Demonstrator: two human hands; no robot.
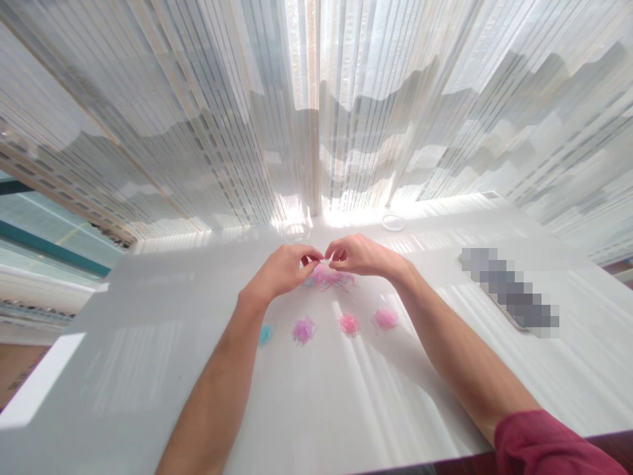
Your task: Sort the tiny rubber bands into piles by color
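Note:
My left hand (294, 265) and my right hand (357, 254) meet fingertip to fingertip above the far half of the white table. Each has thumb and forefinger pinched, and a thin pale strand (325, 262) shows between them, too small to make out well. Just below the fingers lies a loose heap of pink strands (332, 277), with some light blue partly hidden behind my left hand. Nearer to me is a row of small tangled piles: a turquoise one (266, 334) beside my left forearm, a purple one (304, 330), a deeper pink one (349, 324) and a light pink one (386, 319).
A pixelated flat oblong object (509, 290) lies on the right of the white table (148, 310). Near the back edge is a pale ring (392, 222); another faint round shape sits behind my hands. Sheer striped curtains (316, 132) hang along the far side.

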